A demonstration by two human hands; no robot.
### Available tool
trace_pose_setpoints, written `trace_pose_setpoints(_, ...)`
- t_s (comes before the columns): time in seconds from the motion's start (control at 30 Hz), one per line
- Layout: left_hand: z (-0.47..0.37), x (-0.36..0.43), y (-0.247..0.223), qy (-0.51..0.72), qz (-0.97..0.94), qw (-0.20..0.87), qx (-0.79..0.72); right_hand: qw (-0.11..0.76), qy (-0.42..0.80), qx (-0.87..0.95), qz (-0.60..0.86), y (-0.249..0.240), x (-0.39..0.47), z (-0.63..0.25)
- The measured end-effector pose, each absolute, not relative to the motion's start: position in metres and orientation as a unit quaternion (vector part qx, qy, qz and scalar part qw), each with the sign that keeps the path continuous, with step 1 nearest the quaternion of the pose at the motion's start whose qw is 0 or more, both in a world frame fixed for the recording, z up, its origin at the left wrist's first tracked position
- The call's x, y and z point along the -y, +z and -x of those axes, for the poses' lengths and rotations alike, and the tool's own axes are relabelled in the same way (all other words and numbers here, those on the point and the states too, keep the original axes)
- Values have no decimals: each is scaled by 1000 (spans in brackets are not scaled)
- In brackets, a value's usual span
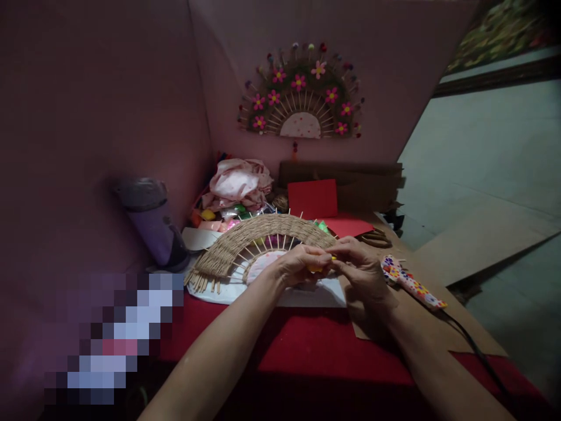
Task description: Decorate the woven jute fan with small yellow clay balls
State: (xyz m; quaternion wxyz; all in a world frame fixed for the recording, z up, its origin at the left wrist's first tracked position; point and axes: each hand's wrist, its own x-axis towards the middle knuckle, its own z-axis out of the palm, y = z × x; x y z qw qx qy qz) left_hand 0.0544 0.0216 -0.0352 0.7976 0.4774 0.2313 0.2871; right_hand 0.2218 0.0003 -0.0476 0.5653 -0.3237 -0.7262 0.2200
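Hands at work over a red-covered surface (307,345), with a small yellow piece (316,269) pinched between the bunched fingertips of left hand (298,264) and right hand (366,275). Exact shape of the piece hidden by the fingers; impossible to tell whether single or double. Position: just in front of the right part of a woven half-round fan (258,227), flat on white sheeting (307,298), with thin sticks poking out along the curve and a pale, dotted half-circle (263,263) at the centre.

To the right, on brown cardboard (456,321), a flower-patterned tool (412,285) with a black cord, well within reach of the right hand. On the wall behind, a similar fan (300,96) with pink flowers.

For good handling, probably best: light pressure from the fingertips, so as not to crush or bend something so small; thumbs close together for control; wrists clear of the stick ends; cord well away from the forearm.
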Motion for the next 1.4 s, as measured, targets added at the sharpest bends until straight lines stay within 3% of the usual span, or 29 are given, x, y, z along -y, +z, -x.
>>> trace_pose_setpoints(0.17,-61,-20,-37,339,-470,766,-277,539,232,741,328,-46,2,-223)
trace_pose_setpoints(0.33,-64,-19,-39,341,-483,756,-282,580,185,720,333,-45,5,-224)
trace_pose_setpoints(0.53,-63,-19,-36,362,-474,747,-294,542,163,745,354,-48,6,-226)
trace_pose_setpoints(1.4,-67,-18,-41,355,-509,740,-259,567,149,728,357,-49,8,-228)
